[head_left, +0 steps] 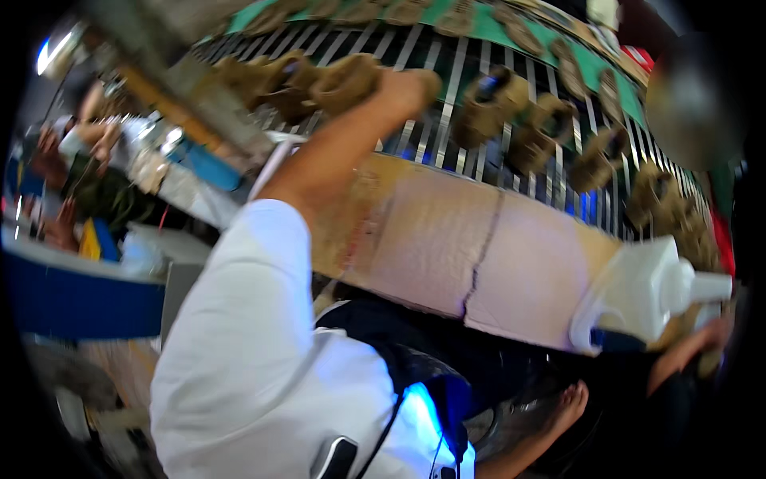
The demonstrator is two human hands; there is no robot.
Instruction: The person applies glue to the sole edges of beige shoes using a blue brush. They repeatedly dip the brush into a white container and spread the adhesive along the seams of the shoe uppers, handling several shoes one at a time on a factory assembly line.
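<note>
My left arm, in a white sleeve, reaches out over a slatted conveyor point(436, 136). At its end my left hand point(401, 92) is closed on a tan shoe point(431, 84), of which only a small part shows past the fingers. Just left of that hand stands another tan shoe point(347, 82), perhaps touching it. Low in the picture, near my lap, my right hand point(568, 407) is blurred, its fingers loosely bent and slightly apart. Nothing can be seen in it. More tan shoes point(485, 108) stand along the slats to the right.
A flattened cardboard sheet point(435, 227) lies along the conveyor's near side. On its right end is a white plastic bottle point(642, 287). Beside this, a co-worker's hand point(710, 335) reaches in. Flat sole-like pieces point(519, 30) line a green strip point(550, 52) beyond. Other people work at far left.
</note>
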